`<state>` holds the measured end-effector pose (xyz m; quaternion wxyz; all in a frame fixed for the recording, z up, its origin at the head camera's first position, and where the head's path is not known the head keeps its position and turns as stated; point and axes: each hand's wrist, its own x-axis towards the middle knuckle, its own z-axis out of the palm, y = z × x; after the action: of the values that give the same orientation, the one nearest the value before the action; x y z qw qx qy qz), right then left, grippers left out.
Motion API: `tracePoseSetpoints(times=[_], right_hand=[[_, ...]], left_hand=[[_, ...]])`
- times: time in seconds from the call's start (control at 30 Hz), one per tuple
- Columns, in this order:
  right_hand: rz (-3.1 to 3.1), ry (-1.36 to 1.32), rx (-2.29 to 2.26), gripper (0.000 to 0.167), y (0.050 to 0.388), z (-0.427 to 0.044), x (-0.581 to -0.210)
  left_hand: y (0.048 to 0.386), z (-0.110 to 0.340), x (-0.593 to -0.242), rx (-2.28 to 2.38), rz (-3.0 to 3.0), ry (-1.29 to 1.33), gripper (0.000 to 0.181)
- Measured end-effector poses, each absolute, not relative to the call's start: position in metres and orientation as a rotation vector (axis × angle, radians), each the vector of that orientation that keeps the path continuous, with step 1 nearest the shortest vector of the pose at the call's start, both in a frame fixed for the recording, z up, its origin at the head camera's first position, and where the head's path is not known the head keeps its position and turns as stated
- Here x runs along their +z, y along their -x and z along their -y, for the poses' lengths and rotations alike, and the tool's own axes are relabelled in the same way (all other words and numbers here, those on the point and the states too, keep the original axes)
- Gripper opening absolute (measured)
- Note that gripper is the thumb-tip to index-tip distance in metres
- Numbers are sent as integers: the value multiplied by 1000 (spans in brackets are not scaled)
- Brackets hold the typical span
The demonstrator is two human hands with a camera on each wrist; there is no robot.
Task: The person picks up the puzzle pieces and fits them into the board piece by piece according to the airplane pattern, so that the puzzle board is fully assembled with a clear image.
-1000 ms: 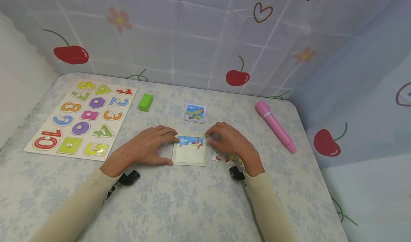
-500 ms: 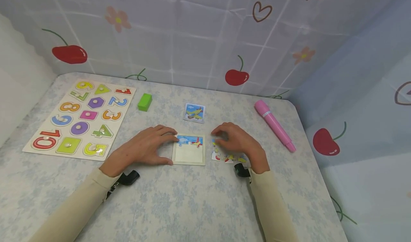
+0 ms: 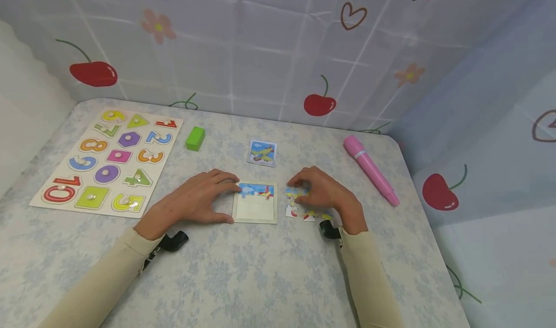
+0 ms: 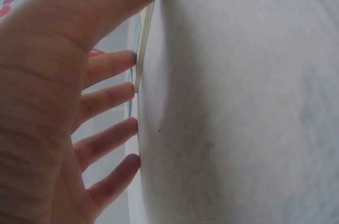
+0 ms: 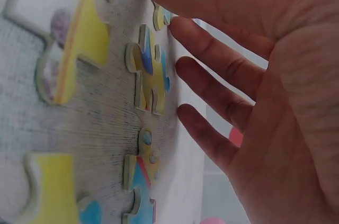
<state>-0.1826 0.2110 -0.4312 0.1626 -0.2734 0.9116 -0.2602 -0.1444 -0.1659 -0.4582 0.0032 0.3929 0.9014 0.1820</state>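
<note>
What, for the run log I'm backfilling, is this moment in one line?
left hand: touching puzzle board; right hand: at loose pieces, grip unclear; fitted pieces: along board's top, bare below

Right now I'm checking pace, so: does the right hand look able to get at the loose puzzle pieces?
Most likely yes: the right hand is close to the loose puzzle pieces and nothing visible blocks its fingers.

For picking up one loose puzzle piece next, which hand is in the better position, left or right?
Probably the right hand: its fingers are beside the loose puzzle pieces. The left hand is farther away, touching the opposite side of the puzzle board.
</note>
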Motion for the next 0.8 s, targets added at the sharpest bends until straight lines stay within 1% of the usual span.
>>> tracePoseSetpoints(times=[0.33,0.57,0.8], right_hand=[[-2631,810,-718,32,183,-209,-434],[-2649,764,-713,32,181,-206,-432],[-2653,783,-729,32,179,-198,-430]], left_hand=[[144,166,-457,562,-2823,-1221,76],[144,166,-457,578,-2819,-1232,77],[144,166,-458,581,-2823,-1232,76]])
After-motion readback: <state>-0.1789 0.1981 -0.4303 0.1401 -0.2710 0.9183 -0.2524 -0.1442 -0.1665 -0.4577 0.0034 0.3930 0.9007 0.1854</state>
